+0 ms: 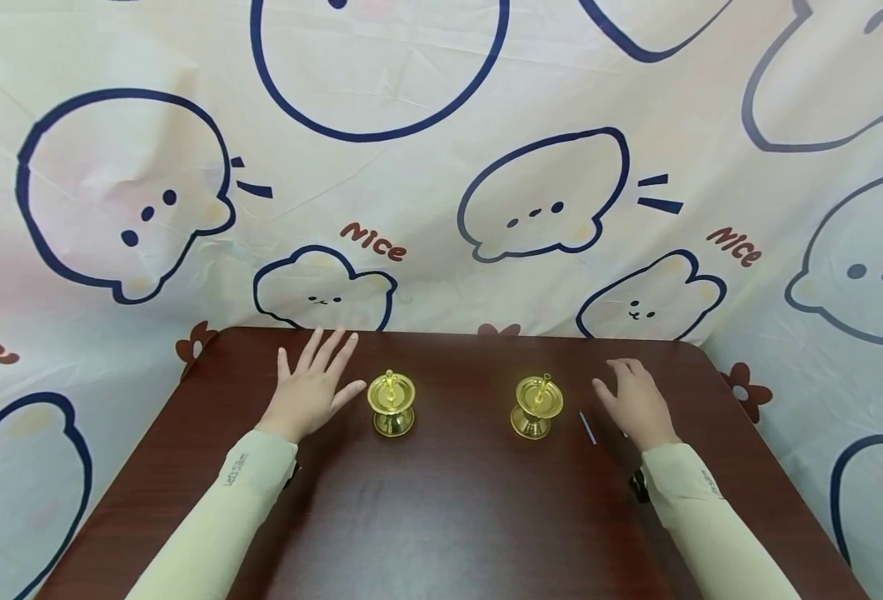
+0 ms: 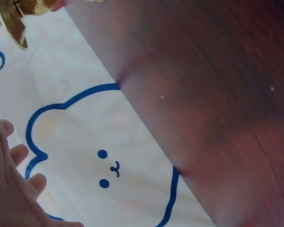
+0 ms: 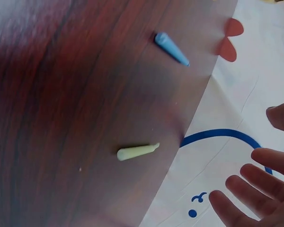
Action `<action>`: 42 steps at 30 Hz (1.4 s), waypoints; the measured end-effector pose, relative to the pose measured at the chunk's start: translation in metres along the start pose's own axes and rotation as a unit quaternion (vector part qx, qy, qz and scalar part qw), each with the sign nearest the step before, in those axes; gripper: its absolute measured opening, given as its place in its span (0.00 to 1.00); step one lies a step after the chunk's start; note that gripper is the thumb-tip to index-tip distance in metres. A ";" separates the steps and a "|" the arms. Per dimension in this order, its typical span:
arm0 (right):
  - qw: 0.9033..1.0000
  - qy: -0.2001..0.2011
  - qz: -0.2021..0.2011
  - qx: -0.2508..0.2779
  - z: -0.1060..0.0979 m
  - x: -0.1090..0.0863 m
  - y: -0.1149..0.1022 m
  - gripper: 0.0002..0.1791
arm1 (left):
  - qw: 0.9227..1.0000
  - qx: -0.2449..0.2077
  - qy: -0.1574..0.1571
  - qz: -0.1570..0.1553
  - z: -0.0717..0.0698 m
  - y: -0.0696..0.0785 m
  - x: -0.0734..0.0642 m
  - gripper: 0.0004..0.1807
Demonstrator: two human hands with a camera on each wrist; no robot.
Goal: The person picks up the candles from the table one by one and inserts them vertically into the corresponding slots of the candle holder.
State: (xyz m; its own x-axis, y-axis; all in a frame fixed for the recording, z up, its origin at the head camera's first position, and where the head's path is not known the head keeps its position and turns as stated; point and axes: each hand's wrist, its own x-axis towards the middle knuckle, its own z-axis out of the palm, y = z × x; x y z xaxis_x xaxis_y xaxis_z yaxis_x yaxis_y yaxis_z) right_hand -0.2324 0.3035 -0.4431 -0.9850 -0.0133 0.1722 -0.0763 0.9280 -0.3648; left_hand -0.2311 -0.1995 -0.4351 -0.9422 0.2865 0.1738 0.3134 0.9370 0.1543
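My left hand [image 1: 308, 393] is held over the dark table with its fingers spread and nothing in it. Its thumb points toward a brass candle holder [image 1: 392, 423], close to that holder's dish. A second, matching candle holder [image 1: 531, 427] stands upright to the right. Beyond that, my right hand [image 1: 639, 407] hovers with relaxed, slightly bent fingers, also holding nothing. A short blue candle [image 3: 171, 48] lies on the table between this hand and the right holder. In the right wrist view a pale yellow candle [image 3: 136, 152] lies near it; the hand mostly hides this one in the head view.
The glossy brown table [image 1: 441, 517] has rounded far corners. Behind and beside it hangs a pale cloth [image 1: 426, 183] printed with blue cartoon outlines, red flowers and the word "Nice".
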 end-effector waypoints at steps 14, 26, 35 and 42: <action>0.999 0.008 0.000 0.034 0.003 -0.010 -0.011 0.26 | 0.998 0.008 0.023 0.050 -0.003 0.025 -0.017 0.45; 0.998 -0.033 -0.005 0.044 0.013 -0.015 -0.015 0.17 | 0.998 -0.003 0.023 0.058 0.005 0.033 -0.025 0.46; 0.997 -0.070 0.003 0.041 0.020 -0.019 -0.017 0.12 | 0.997 -0.004 0.029 0.068 0.018 0.034 -0.029 0.45; 0.996 -0.083 0.005 0.044 0.023 -0.019 -0.016 0.10 | 0.997 -0.012 0.023 0.074 0.024 0.037 -0.031 0.44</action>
State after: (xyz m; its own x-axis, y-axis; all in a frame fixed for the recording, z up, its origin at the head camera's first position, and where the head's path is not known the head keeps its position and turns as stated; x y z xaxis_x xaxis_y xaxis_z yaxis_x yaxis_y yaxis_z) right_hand -0.2160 0.2800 -0.4615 -0.9972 -0.0721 0.0174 -0.0723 0.8926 -0.4450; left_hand -0.1930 -0.1694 -0.4578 -0.8792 0.4107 0.2415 0.4515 0.8800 0.1472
